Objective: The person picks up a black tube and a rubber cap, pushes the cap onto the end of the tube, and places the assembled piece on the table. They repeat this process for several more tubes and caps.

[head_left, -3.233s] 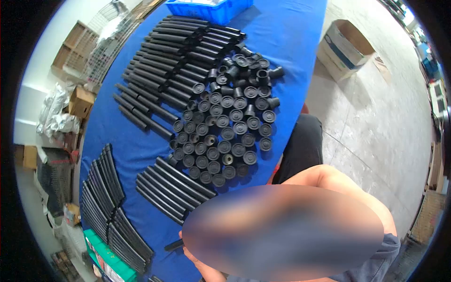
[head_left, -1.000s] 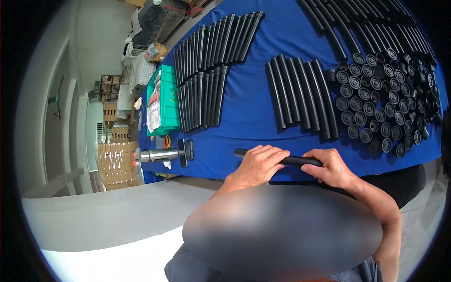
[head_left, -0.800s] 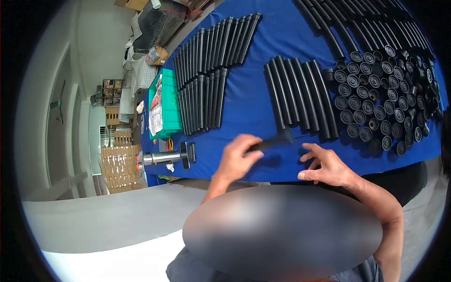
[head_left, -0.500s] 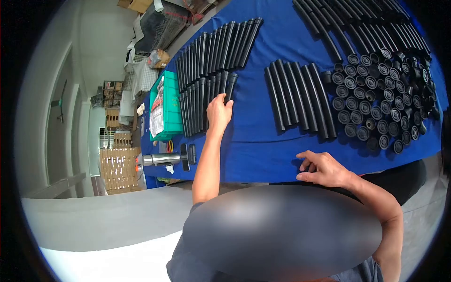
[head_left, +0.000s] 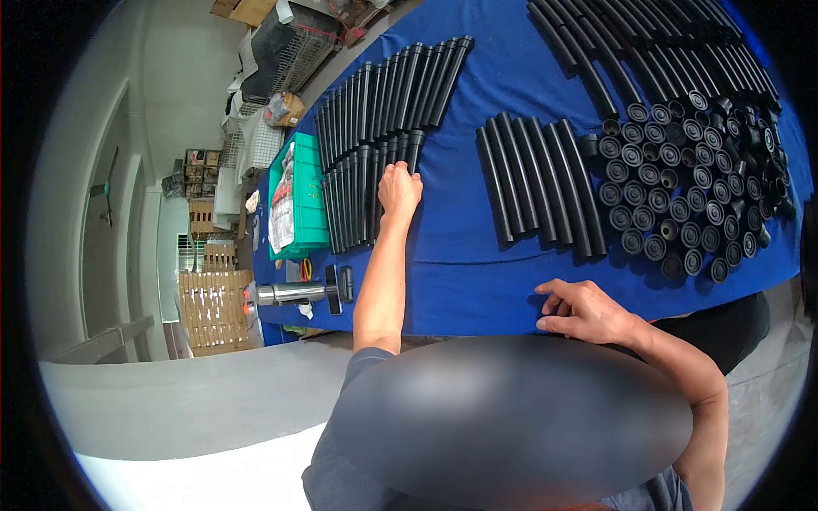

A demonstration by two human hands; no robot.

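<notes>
My left hand (head_left: 399, 192) is closed over the lower part of a black plastic tube (head_left: 416, 146), the rightmost of the near row at the left of the table. Its capped upper end shows beyond my fingers; the rest is hidden under the hand. Touching side by side, more black capped tubes (head_left: 366, 183) lie left of it. My right hand (head_left: 588, 311) hovers at the table's front edge, fingers loosely bent, thumb apart, nothing between them. Ahead of it lies a group of several plain black tubes (head_left: 541, 179).
Many round black caps (head_left: 656, 196) stand at the right, with more black tubes (head_left: 656, 51) behind them. At the left are a green crate (head_left: 312, 204), a steel flask (head_left: 290, 294) and a phone (head_left: 333, 289). Blue cloth (head_left: 460, 281) covers the table.
My left hand has closed in over the rightmost tube, and that tube now sits slightly farther left, against its neighbours. My right hand stays nearly still.
</notes>
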